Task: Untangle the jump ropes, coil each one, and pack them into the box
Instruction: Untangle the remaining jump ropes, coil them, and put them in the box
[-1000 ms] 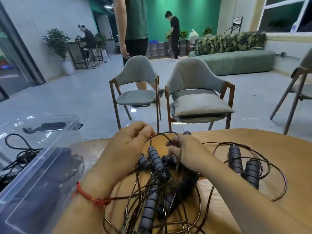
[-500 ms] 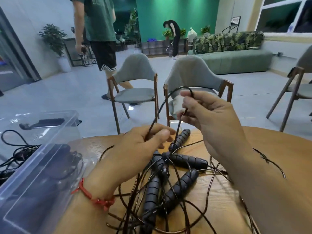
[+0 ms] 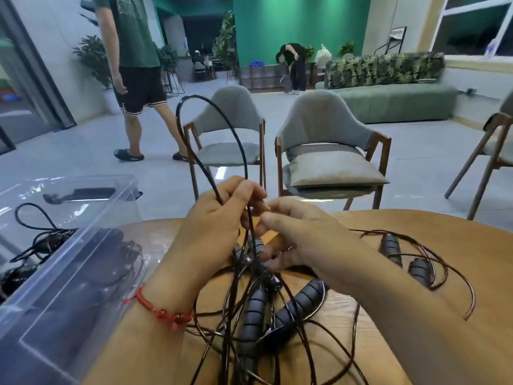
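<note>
Hidden: the tangled black jump ropes (image 3: 277, 287) lie in the middle of the round light-wood table (image 3: 485, 259). Both forearms cover part of the heap, and its near strands run off the bottom edge. The ribbed grey foam handles (image 3: 251, 315) show only in part. The clear plastic box (image 3: 55, 315) is cut by the left and bottom edges, and the dark cords inside are blurred through its wall.

Left hand (image 3: 219, 215): fingers curled round a thin black cord, whose tall loop (image 3: 194, 97) stands above the fist. Right hand (image 3: 302, 237): fingers half-bent, tips right beside that cord. Cannot tell whether they pinch it.

Room: bare tabletop on the right, past a separate pair of grey handles (image 3: 390, 248). The box sits close on the left. Grey padded chairs (image 3: 227, 151) stand beyond the far edge.

Versus half a second ago: the right hand, then raised with the cord, has dropped to meet the left, and the loop now stands taller.
</note>
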Demonstrator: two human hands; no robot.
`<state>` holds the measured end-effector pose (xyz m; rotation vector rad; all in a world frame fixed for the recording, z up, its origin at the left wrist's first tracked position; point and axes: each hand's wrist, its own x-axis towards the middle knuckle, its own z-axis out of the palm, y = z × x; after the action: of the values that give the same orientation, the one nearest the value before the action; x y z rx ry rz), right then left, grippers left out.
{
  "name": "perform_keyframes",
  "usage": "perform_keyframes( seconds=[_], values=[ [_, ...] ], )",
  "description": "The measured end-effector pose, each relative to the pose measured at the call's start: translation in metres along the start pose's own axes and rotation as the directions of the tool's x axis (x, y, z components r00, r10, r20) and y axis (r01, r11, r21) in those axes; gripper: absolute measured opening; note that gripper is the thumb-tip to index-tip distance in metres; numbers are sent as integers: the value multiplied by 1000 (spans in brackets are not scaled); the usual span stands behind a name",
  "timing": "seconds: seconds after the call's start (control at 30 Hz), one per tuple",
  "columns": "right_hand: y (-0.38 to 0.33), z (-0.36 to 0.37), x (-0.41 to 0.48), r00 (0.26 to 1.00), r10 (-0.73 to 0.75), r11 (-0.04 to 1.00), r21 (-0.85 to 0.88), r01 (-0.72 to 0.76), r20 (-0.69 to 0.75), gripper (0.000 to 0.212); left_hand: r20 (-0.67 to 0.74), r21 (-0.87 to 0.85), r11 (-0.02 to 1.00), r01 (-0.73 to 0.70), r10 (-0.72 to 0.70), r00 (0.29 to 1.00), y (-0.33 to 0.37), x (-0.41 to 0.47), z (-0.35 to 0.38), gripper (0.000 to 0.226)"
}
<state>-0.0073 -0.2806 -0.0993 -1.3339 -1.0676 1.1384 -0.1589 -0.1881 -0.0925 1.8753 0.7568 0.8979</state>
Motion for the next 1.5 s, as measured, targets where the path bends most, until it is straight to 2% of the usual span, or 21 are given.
perform_keyframes(
  seconds=[0.1,0.23,0.3,0.4,0.53,0.63,0.73,0.83,0.9,1.0,1.1,1.17,1.27,1.37,1.5],
  values=[
    [2,1,-1,996,-8,997,-78,15,88,24,-35,-4,1000,18,-18,999,2,0,-1,33],
    [-1,1,-12,934,90,951,-309,23,346,36,-133,-74,996,48,-58,989,3,2,-2,33],
    [3,8,-12,955,19,886,-448,121,295,31,-110,-94,993,71,-81,991,4,2,-1,32],
    [12,10,-5,979,-189,805,-558,201,79,15,-55,-57,996,71,-74,996,7,0,2,31],
    [9,4,-6,960,-274,841,-467,271,64,27,-42,-54,996,73,-75,996,6,0,0,23],
    [4,-1,-3,899,-411,884,-306,352,-152,24,-34,29,995,95,-94,995,0,2,-3,11],
    [-1,-13,5,862,-374,923,-47,382,-343,19,100,204,973,105,-128,987,-4,3,-9,17],
    [-6,-28,8,819,-350,906,58,420,-455,20,231,338,931,140,-226,946,-3,0,-16,19],
    [-8,-34,8,821,-323,893,136,429,-471,20,266,402,905,137,-259,928,-3,-3,-20,20],
    [-8,-34,7,851,-293,892,196,407,-436,22,290,362,932,32,-145,946,-4,-4,-14,14],
    [-5,-28,8,876,-310,913,143,383,-371,23,153,233,972,-22,-14,988,-7,-1,-3,13],
    [-4,-24,7,887,-322,924,93,371,-331,27,140,233,972,-23,-10,990,-7,0,1,12],
    [-3,-18,6,901,-332,927,82,367,-280,28,204,185,983,-11,-28,979,-7,-1,1,17],
    [1,-11,3,943,-249,958,90,274,-220,30,124,65,996,-56,47,991,-5,1,-2,20],
    [9,0,-1,994,-104,993,-61,104,16,27,11,-17,997,-70,70,997,-6,4,-3,21]
  ],
)
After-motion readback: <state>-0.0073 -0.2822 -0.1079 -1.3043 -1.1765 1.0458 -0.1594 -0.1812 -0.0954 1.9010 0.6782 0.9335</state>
